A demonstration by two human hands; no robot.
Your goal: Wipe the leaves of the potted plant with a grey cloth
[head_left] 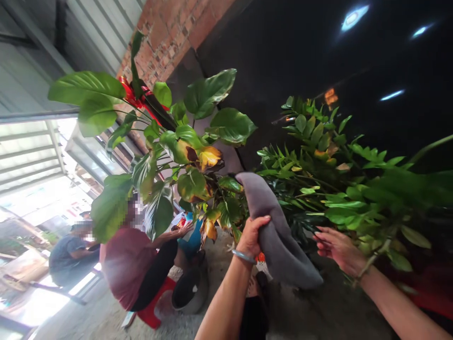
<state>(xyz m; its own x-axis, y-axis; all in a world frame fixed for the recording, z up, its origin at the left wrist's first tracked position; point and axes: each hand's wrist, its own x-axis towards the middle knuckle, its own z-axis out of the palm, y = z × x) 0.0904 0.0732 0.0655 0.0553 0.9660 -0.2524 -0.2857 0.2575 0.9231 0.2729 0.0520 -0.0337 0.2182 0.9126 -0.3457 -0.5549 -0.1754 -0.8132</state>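
Observation:
My left hand (253, 236), with a pale bangle at the wrist, is closed around a grey cloth (278, 236) that hangs down to the right. The cloth's upper end touches the leaves of a broad-leaved potted plant (193, 134), some of them yellow and brown. Among the lower foliage of a second plant (339, 174), with small glossy leaflets, is my right hand (338, 250). Its fingers are pinched together at the tip of a dark leaf. A stem of this plant crosses in front of my right wrist.
A person in a maroon shirt (122, 264) sits on a red stool (155, 304) at the left, beside a dark bucket (191, 290). Another person (72, 257) sits farther off. A glossy black wall (265, 61) stands behind the plants, and a red ribbon (132, 97) hangs among the leaves.

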